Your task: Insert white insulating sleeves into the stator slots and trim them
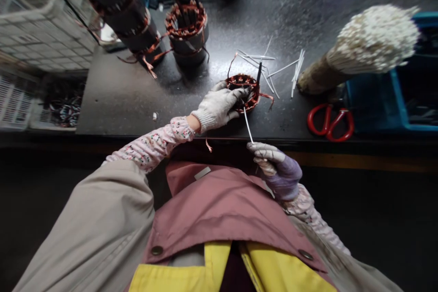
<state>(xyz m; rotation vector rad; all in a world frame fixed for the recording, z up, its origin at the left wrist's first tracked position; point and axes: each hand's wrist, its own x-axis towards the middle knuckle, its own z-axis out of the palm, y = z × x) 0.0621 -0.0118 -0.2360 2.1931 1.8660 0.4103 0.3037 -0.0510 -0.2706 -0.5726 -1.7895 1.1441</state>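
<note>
A small motor stator with copper windings stands on the dark table near its front edge. A black strip sticks up from its far side, and copper leads hang out at its rim. My left hand, in a white knit glove, grips the stator, with the fingers over its top opening and the thumb at the near side. My right hand, in a white and purple glove, pinches the lower end of a thin white rod. The rod's upper end meets the stator's near rim; whether it is inside the windings I cannot tell.
Loose white rods lie behind the stator. To the right are a thick bundle of white rods, red-handled scissors and a blue bin. More stators stand at the back left, beside white crates.
</note>
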